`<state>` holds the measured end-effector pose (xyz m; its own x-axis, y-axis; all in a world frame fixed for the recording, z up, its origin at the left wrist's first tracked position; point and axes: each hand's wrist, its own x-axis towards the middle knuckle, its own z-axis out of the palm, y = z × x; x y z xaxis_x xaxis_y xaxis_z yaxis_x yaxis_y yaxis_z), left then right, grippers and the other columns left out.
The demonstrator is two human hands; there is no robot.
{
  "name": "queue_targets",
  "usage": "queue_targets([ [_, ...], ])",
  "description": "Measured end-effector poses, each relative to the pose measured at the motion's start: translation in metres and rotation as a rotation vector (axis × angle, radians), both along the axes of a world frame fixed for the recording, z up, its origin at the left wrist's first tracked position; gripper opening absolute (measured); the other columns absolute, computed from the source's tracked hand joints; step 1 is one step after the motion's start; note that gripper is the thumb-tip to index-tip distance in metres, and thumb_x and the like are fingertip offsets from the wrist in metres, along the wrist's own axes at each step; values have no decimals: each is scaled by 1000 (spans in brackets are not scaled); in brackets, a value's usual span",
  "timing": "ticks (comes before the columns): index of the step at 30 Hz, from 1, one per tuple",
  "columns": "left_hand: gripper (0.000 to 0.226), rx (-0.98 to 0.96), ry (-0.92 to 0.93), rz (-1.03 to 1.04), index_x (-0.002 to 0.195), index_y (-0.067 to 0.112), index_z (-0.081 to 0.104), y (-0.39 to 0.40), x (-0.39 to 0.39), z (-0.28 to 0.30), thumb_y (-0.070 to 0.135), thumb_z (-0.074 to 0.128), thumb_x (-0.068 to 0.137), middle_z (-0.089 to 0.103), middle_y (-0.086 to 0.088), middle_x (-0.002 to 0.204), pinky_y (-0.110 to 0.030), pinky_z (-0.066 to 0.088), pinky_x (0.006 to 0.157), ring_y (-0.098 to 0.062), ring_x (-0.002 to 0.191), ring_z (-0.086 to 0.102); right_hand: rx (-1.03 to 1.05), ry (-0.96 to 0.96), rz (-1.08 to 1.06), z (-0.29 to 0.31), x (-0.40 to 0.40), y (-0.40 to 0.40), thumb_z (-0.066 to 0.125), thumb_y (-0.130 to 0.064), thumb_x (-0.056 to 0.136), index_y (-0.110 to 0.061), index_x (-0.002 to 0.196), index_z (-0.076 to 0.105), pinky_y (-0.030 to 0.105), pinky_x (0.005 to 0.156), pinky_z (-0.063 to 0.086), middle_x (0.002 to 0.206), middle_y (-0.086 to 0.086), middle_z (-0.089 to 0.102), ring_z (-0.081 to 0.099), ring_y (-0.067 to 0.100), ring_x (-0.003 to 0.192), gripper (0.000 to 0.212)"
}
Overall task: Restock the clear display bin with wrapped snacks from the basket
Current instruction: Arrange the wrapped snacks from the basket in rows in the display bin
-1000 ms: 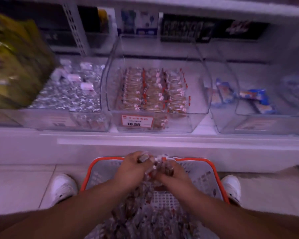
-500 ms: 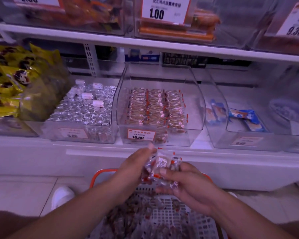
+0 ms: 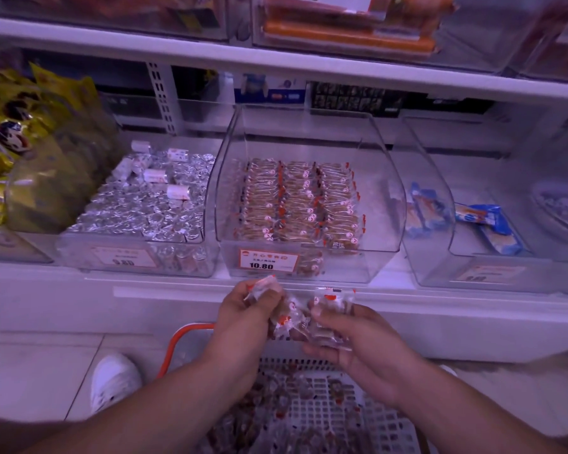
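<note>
Left hand (image 3: pixel 248 311) and right hand (image 3: pixel 351 339) both grip one bunch of wrapped snacks (image 3: pixel 304 314), fingers curled round it, just below front of clear display bin (image 3: pixel 368 257). Bin holds three snack rows. Basket (image 3: pixel 322 417) directly below hands, loose snacks inside.

We read "10.80" on the orange-bordered price tag (image 3: pixel 269 259) stuck to the front of the clear display bin (image 3: pixel 387 204) (Chinese lines above it too blurred). Neighbouring bins' tags are illegible.
</note>
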<state>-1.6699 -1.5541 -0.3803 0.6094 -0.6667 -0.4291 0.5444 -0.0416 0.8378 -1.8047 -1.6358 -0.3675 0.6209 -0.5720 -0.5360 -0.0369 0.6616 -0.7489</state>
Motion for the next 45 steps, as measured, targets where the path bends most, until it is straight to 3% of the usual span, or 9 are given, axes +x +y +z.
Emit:
queue_targets([
  [8, 11, 90, -127, 48, 92, 10, 59, 3, 11, 1, 8, 69, 89, 68, -6, 65, -23, 41, 40, -15, 45, 55, -74, 81, -112, 1, -9, -7, 69, -11, 89, 0, 108, 67, 31, 56, 57, 101, 19, 75, 74, 34, 93, 23],
  [17, 21, -39, 15, 118, 92, 15, 50, 7, 8, 12, 1, 65, 90, 71, -11, 69, -28, 53, 48, -20, 55, 69, -7, -51, -259, 7, -6, 2, 60, -4, 91, 6, 95, 69, 28, 57, 58, 97, 25, 73, 74, 34, 85, 14],
  [24, 18, -76, -18, 19, 95, 14, 55, 8, -11, 17, 6, 67, 85, 66, -33, 104, -57, 47, 87, -34, 91, 65, 60, 30, -63, 2, 6, 44, 72, -9, 84, -4, 85, 76, 34, 55, 58, 81, 17, 73, 70, 26, 66, 7],
  [29, 42, -64, -39, -111, 112, 18, 67, 4, -1, 15, -14, 52, 89, 73, -18, 103, -46, 52, 87, -30, 98, 70, -50, 134, -112, 5, 3, 33, 73, -13, 86, -3, 94, 74, 34, 54, 58, 84, 15, 74, 73, 25, 72, 13],
  [34, 40, -84, -75, -83, 95, 17, 73, 5, 2, 10, -13, 48, 89, 71, -14, 97, -40, 57, 78, -28, 92, 73, 15, 82, -41, 10, 2, 31, 68, -13, 90, 4, 104, 69, 33, 51, 57, 89, 18, 74, 73, 35, 72, 22],
  [38, 30, 81, -358, -37, 101, 26, 67, 4, -2, 4, 1, 52, 97, 67, -5, 82, -31, 55, 63, -13, 65, 65, -50, 112, -132, 6, 2, 33, 67, -13, 91, 0, 106, 66, 33, 49, 56, 97, 19, 74, 74, 39, 80, 20],
  [40, 12, 116, -341, -88, 101, 26, 66, 5, -7, 3, 23, 55, 100, 66, -6, 80, -33, 54, 63, -13, 63, 61, -140, 119, -130, 6, 2, 33, 68, -17, 91, -2, 101, 71, 33, 51, 57, 98, 19, 74, 74, 34, 81, 18],
  [43, 40, 91, -322, -175, 98, 24, 68, 8, -18, 2, 60, 56, 84, 71, 2, 77, -25, 56, 60, -7, 66, 67, -217, 163, -169, 2, 3, 35, 68, -22, 91, -8, 86, 75, 36, 57, 61, 88, 14, 77, 75, 25, 74, 17],
  [45, 37, -20, -233, -253, 104, 17, 66, 10, -28, 2, 45, 70, 79, 74, -2, 81, -23, 54, 57, -11, 70, 69, -181, 158, -200, 3, 4, 36, 64, -23, 94, -7, 91, 75, 37, 60, 60, 88, 14, 77, 74, 27, 74, 20],
])
